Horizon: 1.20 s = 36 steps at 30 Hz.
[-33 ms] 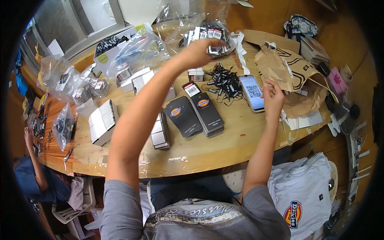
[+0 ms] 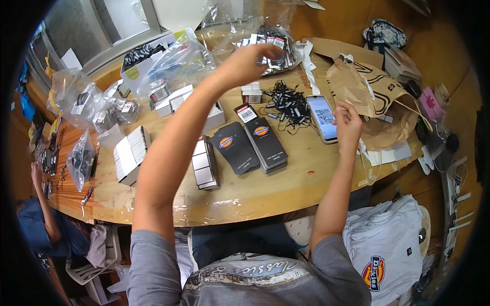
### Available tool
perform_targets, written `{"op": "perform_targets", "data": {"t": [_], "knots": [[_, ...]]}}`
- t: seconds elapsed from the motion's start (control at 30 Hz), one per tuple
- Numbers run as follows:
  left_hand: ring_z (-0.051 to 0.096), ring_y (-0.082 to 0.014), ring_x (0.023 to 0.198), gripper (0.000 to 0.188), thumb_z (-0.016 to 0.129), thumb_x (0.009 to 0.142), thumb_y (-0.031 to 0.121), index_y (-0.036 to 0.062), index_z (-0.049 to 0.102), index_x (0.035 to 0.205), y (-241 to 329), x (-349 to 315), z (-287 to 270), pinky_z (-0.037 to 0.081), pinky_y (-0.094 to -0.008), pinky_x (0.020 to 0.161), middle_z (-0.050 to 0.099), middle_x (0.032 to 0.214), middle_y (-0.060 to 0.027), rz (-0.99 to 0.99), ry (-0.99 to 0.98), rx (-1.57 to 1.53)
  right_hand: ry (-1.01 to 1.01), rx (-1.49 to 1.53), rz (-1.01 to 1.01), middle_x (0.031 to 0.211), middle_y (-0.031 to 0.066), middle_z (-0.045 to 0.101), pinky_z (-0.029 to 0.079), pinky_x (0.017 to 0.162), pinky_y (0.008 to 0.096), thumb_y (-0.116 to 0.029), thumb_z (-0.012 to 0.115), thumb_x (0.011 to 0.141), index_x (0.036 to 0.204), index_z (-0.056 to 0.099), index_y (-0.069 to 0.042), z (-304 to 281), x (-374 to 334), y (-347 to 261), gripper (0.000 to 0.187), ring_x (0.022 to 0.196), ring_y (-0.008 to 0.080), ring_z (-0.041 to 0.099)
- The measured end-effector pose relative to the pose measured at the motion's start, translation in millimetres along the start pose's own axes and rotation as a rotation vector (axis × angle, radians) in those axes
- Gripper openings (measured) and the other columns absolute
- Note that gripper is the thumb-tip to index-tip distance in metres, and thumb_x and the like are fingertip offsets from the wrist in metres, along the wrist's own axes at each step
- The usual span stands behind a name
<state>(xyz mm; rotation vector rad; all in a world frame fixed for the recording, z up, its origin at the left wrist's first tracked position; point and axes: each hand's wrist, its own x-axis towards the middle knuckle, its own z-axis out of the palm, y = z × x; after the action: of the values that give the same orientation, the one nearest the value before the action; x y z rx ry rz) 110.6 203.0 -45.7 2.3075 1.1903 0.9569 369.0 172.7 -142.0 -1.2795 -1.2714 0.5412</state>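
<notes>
My left arm stretches across the table, and my left hand [image 2: 246, 65] hovers over a clear plastic bag [image 2: 295, 62] filled with small black-and-white labelled tags. Its fingers and thumb are apart, with nothing seen between them. Beside the right edge of a phone [image 2: 322, 118] showing a square code, my right hand [image 2: 349, 122] is loosely curled, thumb and forefinger apart, fingertips at the phone's edge. A tangle of black cords with small tabs [image 2: 289, 104] lies left of the phone. Two stacks of dark printed cards, one left [image 2: 236, 153] and one right [image 2: 269, 145], lie between my arms.
Boxes of small white cards stand at the left [image 2: 130, 155] and by my forearm [image 2: 205, 166]. A brown paper bag [image 2: 352, 84] lies at the right. White shirts [image 2: 390, 245] are piled below the table's right side. Another person's arm [image 2: 47, 209] is at far left.
My left hand has shifted slightly left and upward over the plastic bag, its fingers farther from the tags. My right hand stays beside the phone.
</notes>
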Motion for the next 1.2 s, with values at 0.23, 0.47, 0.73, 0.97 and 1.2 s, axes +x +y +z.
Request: {"op": "perform_targets", "data": {"t": [0.23,0.47,0.73,0.97,1.2], "knots": [[0.042,-0.0083,0.055,0.023,0.04,0.073,-0.008,-0.0001,0.057,0.087,6.9,-125.7,-80.3,0.036,-0.0209,0.049,0.05,0.062,-0.0026,-0.255,0.233,0.189,-0.404,-0.03,-0.129,0.077,0.0037,0.059,0.042,0.059,0.0205,-0.005,0.053,0.075,0.089,0.059,-0.001,41.0,-7.8,-27.9,0.015,0.064,0.0072,0.051],[0.056,-0.0242,0.058,0.032,0.066,0.064,0.023,0.0035,0.058,0.087,-25.4,-193.8,-43.8,0.043,-0.0317,0.055,0.058,0.065,-0.0121,-0.481,-0.076,0.387,-1.002,-0.284,-0.516,0.085,0.0068,0.058,0.041,0.072,0.0288,-0.01,0.063,0.064,0.091,0.057,-0.002,113.0,-17.5,-87.0,0.029,0.08,0.0196,0.053],[0.056,-0.029,0.062,0.064,0.071,0.051,0.04,0.0076,0.049,0.101,-34.0,-199.7,-13.1,0.043,-0.0355,0.055,0.055,0.06,-0.0126,-0.568,-0.048,0.52,-1.464,-0.741,-0.85,0.109,0.0033,0.046,0.031,0.084,0.0384,-0.02,0.076,0.041,0.111,0.047,-0.009,154.9,-47.4,-97.8,0.076,0.103,0.024,0.038],[0.056,-0.0223,0.062,0.047,0.072,0.057,0.018,0.0046,0.045,0.093,-37.4,-200.5,-7.9,0.044,-0.0312,0.056,0.053,0.072,-0.01,-0.469,0.262,0.273,-1.381,-0.733,-0.885,0.107,0.0049,0.045,0.031,0.083,0.0397,-0.017,0.076,0.041,0.109,0.049,-0.015,156.1,-51.2,-94.4,0.073,0.103,0.0241,0.039],[0.054,-0.0093,0.066,0.029,0.059,0.071,0.0,-0.0012,0.046,0.096,-40.0,-189.0,-15.8,0.045,-0.0234,0.059,0.057,0.078,-0.0062,-0.634,0.458,-0.72,-1.459,-0.731,-0.772,0.108,0.005,0.044,0.03,0.086,0.038,-0.012,0.074,0.043,0.11,0.046,-0.016,159.7,-47.5,-91.6,0.073,0.105,0.0245,0.037]]}}
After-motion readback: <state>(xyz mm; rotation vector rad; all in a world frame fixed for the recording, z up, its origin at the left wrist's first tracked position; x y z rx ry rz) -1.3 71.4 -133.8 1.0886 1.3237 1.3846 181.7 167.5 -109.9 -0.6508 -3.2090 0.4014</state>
